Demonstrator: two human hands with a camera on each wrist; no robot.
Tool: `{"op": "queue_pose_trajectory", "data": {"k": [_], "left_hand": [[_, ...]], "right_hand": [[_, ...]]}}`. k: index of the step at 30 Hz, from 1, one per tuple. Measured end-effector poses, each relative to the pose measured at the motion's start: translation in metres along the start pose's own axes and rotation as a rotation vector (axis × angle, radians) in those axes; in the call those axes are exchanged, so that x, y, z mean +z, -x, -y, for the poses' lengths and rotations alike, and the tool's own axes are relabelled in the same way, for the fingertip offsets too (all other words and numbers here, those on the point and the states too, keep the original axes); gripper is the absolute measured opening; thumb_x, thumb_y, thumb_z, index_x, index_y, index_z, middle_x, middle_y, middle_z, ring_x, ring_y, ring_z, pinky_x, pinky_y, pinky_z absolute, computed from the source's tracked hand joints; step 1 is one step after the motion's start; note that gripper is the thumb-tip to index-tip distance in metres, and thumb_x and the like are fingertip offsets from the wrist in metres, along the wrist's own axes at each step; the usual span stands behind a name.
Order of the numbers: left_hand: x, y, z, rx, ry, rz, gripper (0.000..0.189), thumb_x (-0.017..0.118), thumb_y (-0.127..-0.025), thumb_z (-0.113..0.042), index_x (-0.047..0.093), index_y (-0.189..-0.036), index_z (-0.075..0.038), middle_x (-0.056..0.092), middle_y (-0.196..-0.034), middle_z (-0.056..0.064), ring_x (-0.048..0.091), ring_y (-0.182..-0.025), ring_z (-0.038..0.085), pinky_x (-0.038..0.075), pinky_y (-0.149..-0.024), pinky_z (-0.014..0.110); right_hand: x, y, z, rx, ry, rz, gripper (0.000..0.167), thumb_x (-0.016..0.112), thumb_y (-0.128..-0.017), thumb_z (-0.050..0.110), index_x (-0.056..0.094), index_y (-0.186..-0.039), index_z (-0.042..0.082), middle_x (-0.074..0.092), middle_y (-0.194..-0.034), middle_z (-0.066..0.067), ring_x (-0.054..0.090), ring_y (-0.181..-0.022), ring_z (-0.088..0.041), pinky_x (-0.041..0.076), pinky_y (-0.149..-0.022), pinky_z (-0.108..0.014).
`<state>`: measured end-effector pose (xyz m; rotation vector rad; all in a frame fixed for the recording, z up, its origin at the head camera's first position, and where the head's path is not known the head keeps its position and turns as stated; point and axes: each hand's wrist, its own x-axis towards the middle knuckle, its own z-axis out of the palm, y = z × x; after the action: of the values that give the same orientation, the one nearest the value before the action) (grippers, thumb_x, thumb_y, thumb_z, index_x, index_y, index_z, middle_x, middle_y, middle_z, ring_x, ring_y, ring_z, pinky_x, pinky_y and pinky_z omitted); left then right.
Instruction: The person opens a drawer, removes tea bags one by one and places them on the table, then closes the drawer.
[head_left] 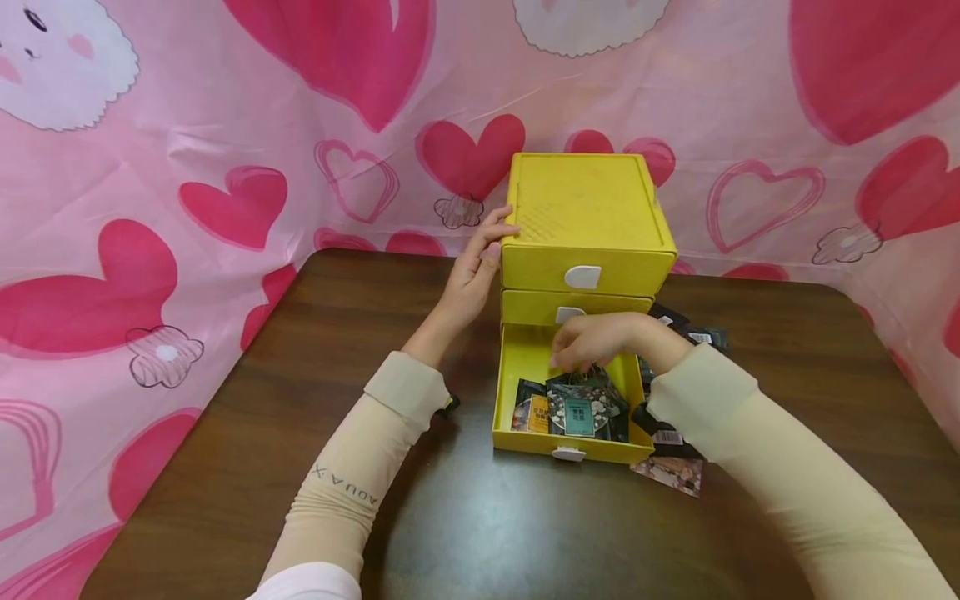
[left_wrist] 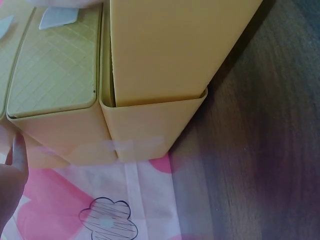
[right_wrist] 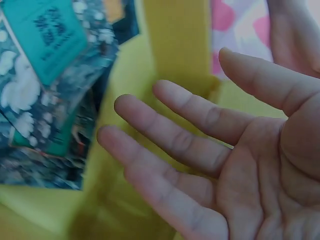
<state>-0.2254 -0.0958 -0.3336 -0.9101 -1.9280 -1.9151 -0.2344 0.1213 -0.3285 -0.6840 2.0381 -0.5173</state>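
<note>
A yellow drawer cabinet (head_left: 585, 200) stands on the table, its bottom drawer (head_left: 517, 354) pulled out. My left hand (head_left: 474, 275) rests against the cabinet's left side, fingertips at the top edge; part of this hand (left_wrist: 12, 180) shows in the left wrist view. Over the drawer hovers my right hand (head_left: 596, 340). In the right wrist view the right hand (right_wrist: 250, 150) has loosely extended fingers and holds nothing. Flat printed packets lie in the drawer: one with a teal label (head_left: 580, 417), partly covering another with an orange label (head_left: 536, 414).
More dark packets (head_left: 705, 337) lie right of the cabinet, partly hidden by the right arm. A pinkish packet (head_left: 675, 475) lies by the drawer's front right corner. Behind the brown table (head_left: 300, 400) hangs a pink heart-print cloth (head_left: 247, 108). Two upper drawers are closed.
</note>
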Motion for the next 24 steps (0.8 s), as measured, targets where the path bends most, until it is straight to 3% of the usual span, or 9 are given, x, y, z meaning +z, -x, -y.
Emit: {"op": "queue_pose_trajectory", "data": {"k": [4, 7, 9, 12, 14, 24], "left_hand": [[-0.001, 0.000, 0.000, 0.006, 0.000, -0.002, 0.030, 0.031, -0.104, 0.006, 0.043, -0.129, 0.017, 0.027, -0.157, 0.029, 0.024, -0.150, 0.038, 0.034, -0.119, 0.040], [-0.001, 0.000, 0.001, 0.008, 0.003, 0.000, 0.030, 0.031, -0.103, 0.007, 0.043, -0.128, 0.017, 0.026, -0.157, 0.029, 0.024, -0.149, 0.038, 0.038, -0.111, 0.027], [-0.001, -0.001, 0.001, 0.011, 0.005, 0.003, 0.030, 0.031, -0.103, 0.007, 0.043, -0.128, 0.017, 0.026, -0.157, 0.030, 0.025, -0.149, 0.038, 0.039, -0.103, 0.022], [-0.001, -0.001, 0.001, 0.012, 0.006, 0.008, 0.030, 0.031, -0.103, 0.008, 0.043, -0.128, 0.017, 0.026, -0.157, 0.029, 0.026, -0.148, 0.038, 0.040, -0.094, 0.020], [-0.001, -0.001, 0.001, 0.011, 0.011, 0.010, 0.030, 0.030, -0.103, 0.008, 0.043, -0.128, 0.017, 0.026, -0.157, 0.029, 0.025, -0.148, 0.039, 0.041, -0.094, 0.020], [-0.002, -0.001, 0.001, 0.007, 0.015, 0.005, 0.029, 0.031, -0.103, 0.008, 0.043, -0.128, 0.017, 0.026, -0.157, 0.029, 0.026, -0.149, 0.037, 0.040, -0.101, 0.020]], "right_hand": [[0.003, -0.011, 0.000, 0.063, 0.069, 0.015, 0.036, 0.048, -0.104, 0.029, 0.061, -0.127, 0.005, 0.065, -0.116, -0.012, 0.062, -0.102, -0.025, 0.052, -0.077, -0.035], [0.004, -0.017, 0.000, 0.102, 0.070, 0.032, 0.040, 0.048, -0.103, 0.028, 0.058, -0.136, 0.007, 0.063, -0.126, -0.014, 0.062, -0.111, -0.029, 0.054, -0.083, -0.040], [0.005, -0.020, 0.000, 0.114, 0.063, 0.044, 0.039, 0.048, -0.103, 0.026, 0.058, -0.136, 0.007, 0.064, -0.123, -0.013, 0.062, -0.102, -0.025, 0.052, -0.074, -0.035], [0.007, -0.023, 0.000, 0.114, 0.059, 0.071, 0.035, 0.048, -0.102, 0.018, 0.059, -0.133, 0.006, 0.063, -0.105, -0.009, 0.054, -0.079, -0.017, 0.039, -0.058, -0.026], [0.009, -0.024, -0.001, 0.113, 0.056, 0.087, 0.033, 0.048, -0.101, 0.013, 0.059, -0.131, 0.005, 0.060, -0.097, -0.005, 0.046, -0.069, -0.014, 0.030, -0.053, -0.024], [0.011, -0.028, -0.005, 0.083, 0.053, 0.087, 0.013, 0.053, -0.097, 0.003, 0.059, -0.109, 0.005, 0.052, -0.077, -0.001, 0.039, -0.059, -0.013, 0.028, -0.047, -0.022]]}}
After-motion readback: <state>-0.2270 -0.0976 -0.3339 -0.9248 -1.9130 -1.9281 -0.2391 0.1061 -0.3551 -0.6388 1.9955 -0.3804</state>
